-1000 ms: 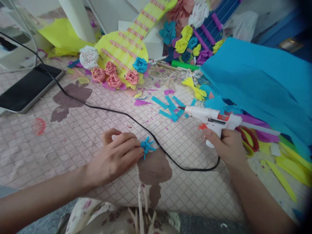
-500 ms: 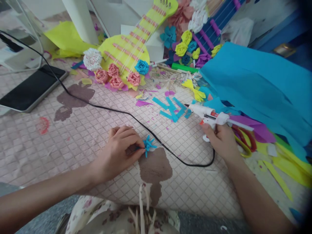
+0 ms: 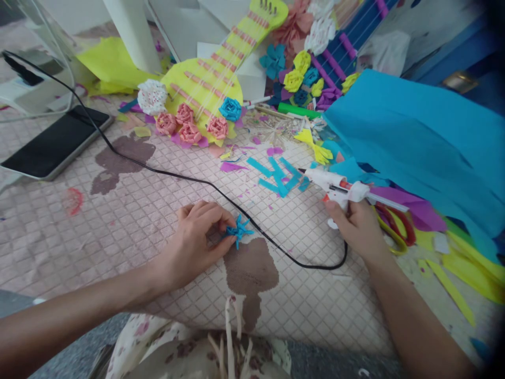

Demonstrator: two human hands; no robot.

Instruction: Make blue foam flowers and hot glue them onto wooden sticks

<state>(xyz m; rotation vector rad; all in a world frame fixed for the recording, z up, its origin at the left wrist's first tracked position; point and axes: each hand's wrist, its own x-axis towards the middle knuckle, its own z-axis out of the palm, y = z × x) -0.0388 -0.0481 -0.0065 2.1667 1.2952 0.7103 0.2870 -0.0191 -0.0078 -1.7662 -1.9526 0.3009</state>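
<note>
Between the thumb and fingers of my left hand [image 3: 201,237] is a small blue paper flower [image 3: 239,231], its narrow petals spread like a star. The flower sits low over the quilted cloth, and my fingertips hide its left side. My right hand [image 3: 361,226] is wrapped round the handle of a white glue gun [image 3: 335,184]. The gun's dark nozzle points left, and a clear glue stick juts from its back. Just left of the nozzle lie several blue paper strips [image 3: 278,176].
A black cord [image 3: 185,179] crosses the cloth to the glue gun. Behind stand a yellow paper guitar [image 3: 205,89] with paper roses and a blue one [image 3: 335,58]. Blue paper sheets [image 3: 414,121] and scissors [image 3: 398,231] lie right, a phone [image 3: 55,142] left.
My left thumb and fingers have parted slightly around the blue flower, showing more of it. The flower has turned a little. My right hand and the glue gun have stayed nearly still.
</note>
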